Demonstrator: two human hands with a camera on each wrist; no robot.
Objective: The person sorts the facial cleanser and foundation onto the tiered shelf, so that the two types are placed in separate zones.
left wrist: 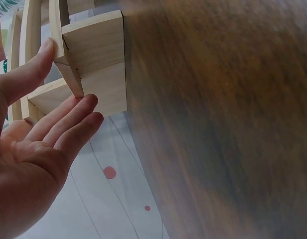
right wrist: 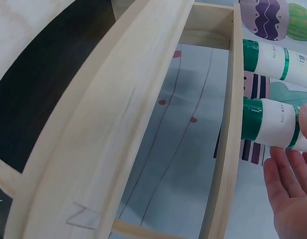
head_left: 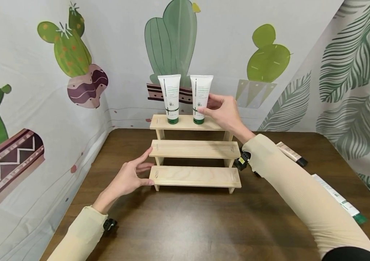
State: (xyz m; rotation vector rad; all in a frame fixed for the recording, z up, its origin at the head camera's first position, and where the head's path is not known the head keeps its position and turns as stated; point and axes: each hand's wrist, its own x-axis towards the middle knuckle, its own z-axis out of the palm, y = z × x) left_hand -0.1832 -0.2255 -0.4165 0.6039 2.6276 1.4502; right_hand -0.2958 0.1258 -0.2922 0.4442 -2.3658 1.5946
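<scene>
The left hand (head_left: 129, 177) is bracing the left end of the wooden rack (head_left: 194, 148), its fingers mostly extended, thumb at the bottom tier and a fingertip at the middle one, gripping nothing outright. The right hand (head_left: 225, 110) is closing lightly round the right tube (head_left: 201, 90), thumb in front and fingers behind; that tube is standing cap down on the top tier, beside and apart from the left tube (head_left: 171, 94). Doing this well probably means pressing the cap flat, matching the neighbour's facing, and letting go gently so that neither tube is tipping, with the left hand steadying the rack. The right fingertips are partly hiding behind the tube, so whether the hand is bearing any weight is impossible to tell. The forearm is covering part of the tabletop (head_left: 191, 224), the small print is defeating the eye, and the right wrist view is cutting off both tubes' upper ends.
</scene>
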